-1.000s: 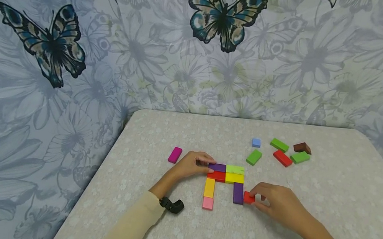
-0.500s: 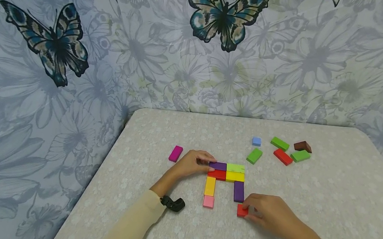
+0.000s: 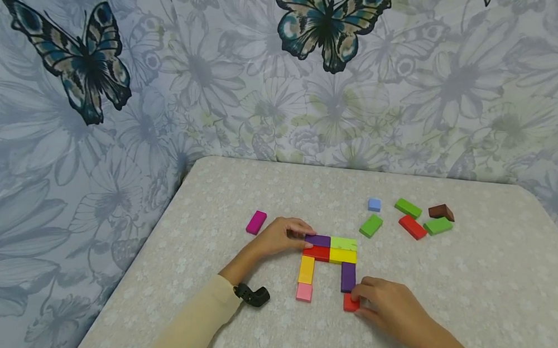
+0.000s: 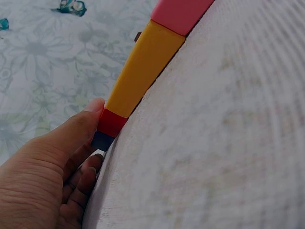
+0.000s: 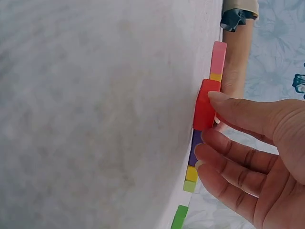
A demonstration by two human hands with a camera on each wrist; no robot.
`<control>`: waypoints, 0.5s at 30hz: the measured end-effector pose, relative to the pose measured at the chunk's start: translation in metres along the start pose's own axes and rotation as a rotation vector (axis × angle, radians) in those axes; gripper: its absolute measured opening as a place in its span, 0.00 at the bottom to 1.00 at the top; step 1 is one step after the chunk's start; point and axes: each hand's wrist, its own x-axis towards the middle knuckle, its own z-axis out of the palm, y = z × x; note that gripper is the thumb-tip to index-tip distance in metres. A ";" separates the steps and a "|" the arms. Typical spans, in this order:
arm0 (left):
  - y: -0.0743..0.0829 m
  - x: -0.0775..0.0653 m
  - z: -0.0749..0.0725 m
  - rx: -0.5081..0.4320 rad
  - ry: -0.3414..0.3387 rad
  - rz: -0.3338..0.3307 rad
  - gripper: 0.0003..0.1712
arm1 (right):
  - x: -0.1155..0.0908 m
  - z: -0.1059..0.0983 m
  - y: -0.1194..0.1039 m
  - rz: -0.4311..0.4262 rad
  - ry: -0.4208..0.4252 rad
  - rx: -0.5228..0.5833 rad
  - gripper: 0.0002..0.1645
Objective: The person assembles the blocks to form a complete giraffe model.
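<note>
Small coloured blocks lie joined on the table. A purple block (image 3: 319, 240) and a light green block (image 3: 344, 243) form the far row, with a red block (image 3: 318, 254) and a yellow block (image 3: 343, 256) in front. An orange-yellow block (image 3: 307, 269) and a pink block (image 3: 304, 293) extend nearer at left; a second purple block (image 3: 348, 277) does so at right. My left hand (image 3: 280, 238) pinches the left ends of the far purple and red blocks. With thumb and fingers, my right hand (image 3: 392, 305) pinches a small red block (image 5: 205, 105) at the second purple block's near end.
A magenta block (image 3: 256, 223) lies left of the joined blocks. Behind them are a small blue block (image 3: 374, 205) and a green block (image 3: 371, 226). Farther right sit two more green blocks, a red block (image 3: 412, 227) and a brown block (image 3: 441, 212). A patterned wall stands behind.
My right hand has carried the small red block from the second purple block's right side round to its near end. The left hand stays at the far purple and red blocks.
</note>
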 end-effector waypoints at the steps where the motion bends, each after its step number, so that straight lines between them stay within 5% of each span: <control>1: 0.000 0.000 0.000 0.000 0.002 0.002 0.19 | 0.001 0.000 0.000 0.004 -0.002 0.000 0.13; 15: -0.003 -0.001 0.003 0.013 0.004 0.009 0.20 | 0.006 0.005 -0.002 -0.015 -0.005 -0.040 0.14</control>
